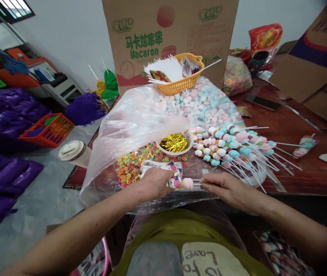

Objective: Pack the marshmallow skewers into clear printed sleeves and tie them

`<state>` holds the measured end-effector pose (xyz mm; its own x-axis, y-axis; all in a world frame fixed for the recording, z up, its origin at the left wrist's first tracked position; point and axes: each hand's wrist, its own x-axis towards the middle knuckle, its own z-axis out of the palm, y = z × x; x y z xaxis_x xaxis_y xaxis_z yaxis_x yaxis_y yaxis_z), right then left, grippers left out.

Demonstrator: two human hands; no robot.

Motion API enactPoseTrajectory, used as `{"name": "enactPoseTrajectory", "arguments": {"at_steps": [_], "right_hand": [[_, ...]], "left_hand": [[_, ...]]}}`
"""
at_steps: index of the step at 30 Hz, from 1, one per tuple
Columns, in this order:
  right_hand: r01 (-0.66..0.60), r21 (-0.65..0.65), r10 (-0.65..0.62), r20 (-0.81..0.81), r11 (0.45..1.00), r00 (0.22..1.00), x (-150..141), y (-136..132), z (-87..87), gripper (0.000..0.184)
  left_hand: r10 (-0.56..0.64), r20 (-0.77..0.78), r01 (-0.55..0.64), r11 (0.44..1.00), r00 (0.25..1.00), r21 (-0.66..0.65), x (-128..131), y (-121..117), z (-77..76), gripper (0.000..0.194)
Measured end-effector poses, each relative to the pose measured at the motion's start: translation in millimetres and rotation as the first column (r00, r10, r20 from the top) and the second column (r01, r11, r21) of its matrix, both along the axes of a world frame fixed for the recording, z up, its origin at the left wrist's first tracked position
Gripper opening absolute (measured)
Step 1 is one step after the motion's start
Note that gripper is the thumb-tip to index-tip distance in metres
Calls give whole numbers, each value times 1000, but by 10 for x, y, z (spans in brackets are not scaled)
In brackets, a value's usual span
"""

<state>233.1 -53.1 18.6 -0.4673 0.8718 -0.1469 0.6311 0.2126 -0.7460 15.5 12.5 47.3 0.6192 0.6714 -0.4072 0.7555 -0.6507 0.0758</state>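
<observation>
A marshmallow skewer (188,183) lies level between my hands, close to the table's front edge. My left hand (158,181) is closed around its left part, where a small printed plastic bag covers the marshmallows. The skewer's white stick passes to my right hand (222,186), which pinches it between thumb and fingers. Printed bags (154,165) lie flat just behind my left hand. Farther back stands a white bowl (191,142) of gold twist ties (174,142). Ring-shaped candies (129,165) are heaped to its left, and several finished marshmallow skewers (235,143) are piled to its right.
A clear plastic sheet (114,134) holds many loose marshmallows (206,99). Behind are a yellow basket (180,85) of white sticks and a large cardboard box (169,34). A lidded cup (74,152) stands left; a phone (263,102) and a wrapped skewer (305,145) lie right.
</observation>
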Motion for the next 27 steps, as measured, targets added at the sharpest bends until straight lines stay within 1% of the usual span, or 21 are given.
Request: {"name": "enactPoseTrajectory", "arguments": {"at_steps": [1, 2, 4, 6, 7, 9, 11, 12, 13, 14, 15, 16, 17, 18, 19, 20, 21, 23, 24, 25, 27], "right_hand": [[0, -83, -2, -19, 997, 1000, 2, 14, 0, 29], [1, -118, -3, -22, 993, 1000, 12, 26, 0, 29], [11, -98, -9, 19, 995, 1000, 51, 45, 9, 30], [14, -87, -10, 53, 996, 999, 95, 57, 27, 31], [2, -118, 2, 37, 993, 999, 110, 62, 35, 31], [-51, -244, 40, -50, 968, 998, 117, 73, 39, 29], [-80, -329, 45, -114, 941, 993, 95, 82, 15, 29], [-65, -307, 33, -107, 950, 994, 79, 84, -4, 29], [-33, -215, 17, -72, 976, 997, 65, 85, -26, 29], [1, -52, -2, -11, 999, 1000, 56, 84, -46, 29], [15, 159, -26, 66, 987, 997, 57, 83, -61, 28], [-5, 374, -54, 149, 928, 987, 68, 80, -68, 26], [-61, 541, -78, 230, 839, 970, 89, 77, -67, 25], [-139, 648, -85, 302, 749, 950, 117, 74, -58, 24], [-218, 704, -73, 358, 676, 931, 148, 72, -43, 23], [-286, 726, -44, 398, 625, 916, 176, 71, -26, 23], [-342, 731, -2, 425, 590, 905, 198, 70, -7, 23], [-412, 727, 77, 446, 549, 891, 207, 71, 20, 22], [-416, 729, 98, 437, 543, 894, 191, 73, 25, 22], [-398, 730, 101, 416, 556, 904, 162, 75, 22, 21], [-315, 727, 82, 337, 610, 938, 76, 79, -9, 22]], "left_hand": [[6, -1, -6, 1000, 1000, 19, -10, 3, -26, 28], [15, -1, -15, 999, 1000, 39, -27, 10, -54, 30], [18, 4, -18, 995, 1000, 99, -69, 25, -102, 30], [-61, 28, 55, 985, 998, 165, -99, 28, -126, 26], [-120, 40, 110, 975, 992, 194, -103, 24, -128, 23], [-209, 48, 192, 953, 977, 235, -91, 6, -119, 20], [-239, 47, 220, 942, 970, 254, -62, -11, -111, 18], [-241, 46, 222, 941, 969, 257, -49, -14, -112, 17], [-236, 48, 216, 942, 971, 256, -39, -13, -117, 18], [-217, 52, 198, 948, 975, 248, -37, -6, -124, 20], [-185, 56, 169, 960, 981, 224, -42, 6, -130, 23], [-142, 59, 130, 975, 988, 181, -54, 22, -132, 27], [-96, 64, 88, 989, 993, 117, -71, 42, -127, 31], [-59, 72, 57, 998, 996, 35, -92, 62, -112, 33], [-41, 81, 45, 998, 996, -53, -112, 83, -89, 32], [-43, 94, 55, 989, 995, -135, -129, 101, -59, 30], [-57, 113, 79, 977, 992, -197, -139, 116, -25, 26], [-96, 153, 134, 956, 984, -260, -135, 134, 34, 22], [-109, 170, 153, 950, 979, -271, -121, 135, 51, 21], [-114, 185, 163, 948, 976, -273, -99, 130, 55, 22], [-104, 196, 151, 957, 975, -246, -40, 101, 24, 26]]}}
